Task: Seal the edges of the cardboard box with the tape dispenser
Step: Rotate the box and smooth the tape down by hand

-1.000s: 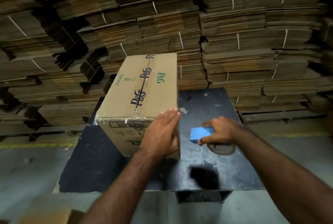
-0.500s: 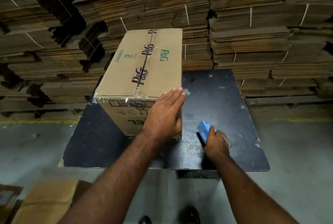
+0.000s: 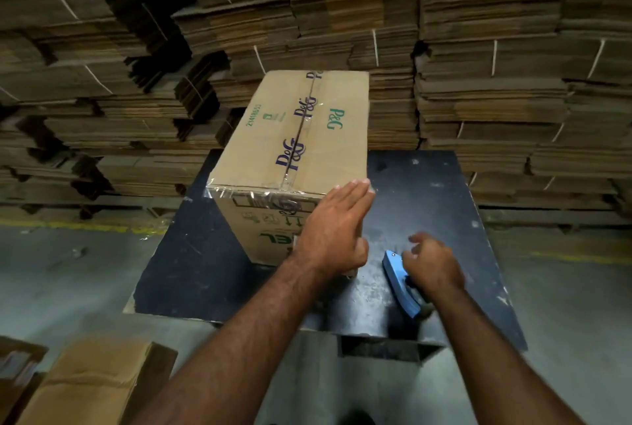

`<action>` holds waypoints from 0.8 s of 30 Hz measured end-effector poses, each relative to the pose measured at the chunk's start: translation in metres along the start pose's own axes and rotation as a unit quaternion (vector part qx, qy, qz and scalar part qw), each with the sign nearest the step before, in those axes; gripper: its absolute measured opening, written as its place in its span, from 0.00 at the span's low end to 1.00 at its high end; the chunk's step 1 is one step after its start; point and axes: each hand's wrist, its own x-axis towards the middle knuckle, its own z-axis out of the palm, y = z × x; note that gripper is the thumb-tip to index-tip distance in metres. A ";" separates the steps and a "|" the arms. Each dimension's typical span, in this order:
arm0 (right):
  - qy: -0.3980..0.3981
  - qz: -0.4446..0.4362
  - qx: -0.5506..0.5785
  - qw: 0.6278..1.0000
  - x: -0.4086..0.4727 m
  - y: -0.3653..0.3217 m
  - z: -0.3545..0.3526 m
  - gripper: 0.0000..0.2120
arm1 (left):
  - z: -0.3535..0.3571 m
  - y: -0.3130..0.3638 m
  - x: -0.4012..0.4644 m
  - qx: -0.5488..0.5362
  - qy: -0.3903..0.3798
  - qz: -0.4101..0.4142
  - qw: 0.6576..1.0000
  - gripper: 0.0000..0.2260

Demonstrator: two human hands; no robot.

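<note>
**Inspector:** Left side?

**Assistant:** The P&G cardboard box [image 3: 294, 154] stands on the black table [image 3: 191, 264], clear tape along its top seam and near edge. The left hand [image 3: 333, 233] lies flat, fingers straight, against the box's near right corner.

**Inspector:** Right of that hand?

**Assistant:** The blue tape dispenser [image 3: 398, 282] lies on the table. The right hand [image 3: 432, 264] is over it, fingers loose; grip undetermined.

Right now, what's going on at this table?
A person is taping up a cardboard box on a black table. The left hand lies flat against the box's near right corner, fingers straight. The right hand is over the blue tape dispenser, which lies on the table beside the box; its fingers look loose, not clearly gripping. Clear tape already covers the top seam and near edge.
</note>
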 end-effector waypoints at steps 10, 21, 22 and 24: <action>0.141 -0.345 0.221 0.902 -0.032 -0.181 -0.080 0.08 | -0.067 -0.089 -0.054 -0.246 0.393 -0.346 0.816 0.06; -0.069 -0.422 -0.028 0.903 -0.047 -0.331 0.041 0.21 | -0.076 -0.170 -0.084 -0.641 0.118 -0.541 0.531 0.25; -0.072 -0.413 -0.040 0.907 -0.047 -0.332 0.047 0.22 | -0.075 -0.174 -0.082 -0.651 0.114 -0.536 0.525 0.24; -0.063 -0.403 -0.060 0.911 -0.047 -0.329 0.056 0.22 | -0.073 -0.184 -0.080 -0.667 0.104 -0.531 0.511 0.23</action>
